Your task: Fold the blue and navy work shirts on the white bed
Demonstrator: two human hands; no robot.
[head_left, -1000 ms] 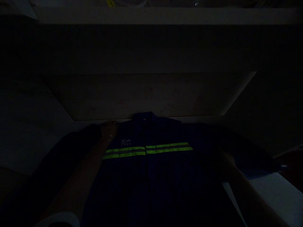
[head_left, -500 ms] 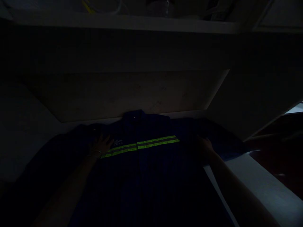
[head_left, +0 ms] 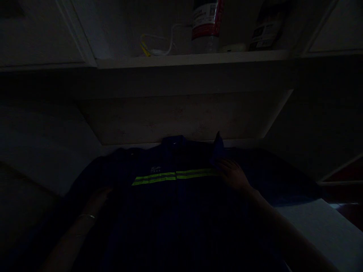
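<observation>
A dark blue work jacket (head_left: 164, 204) lies spread out, its collar towards the back wall. Yellow-green and grey reflective strips (head_left: 154, 178) cross its chest, with a small pale logo above the left one. Low at the jacket's left side is my left hand (head_left: 102, 194), a bangle on the wrist; its fingers are lost in the dark. My right hand (head_left: 234, 174) rests on the chest near the right shoulder, palm down with fingers stretched out. Just beyond its fingertips a peak of blue cloth stands up.
Above the back panel (head_left: 181, 117) runs a shelf (head_left: 170, 60). On it stand a bottle with a red and white label (head_left: 206, 26), a dark container (head_left: 266, 30) and a white and yellow cord (head_left: 159, 47). A pale surface (head_left: 326, 223) shows at right. The scene is very dark.
My left hand has come off the chest strip, down and left. My right hand has moved inward onto the chest, and a fold of cloth has risen there. The view has tilted up.
</observation>
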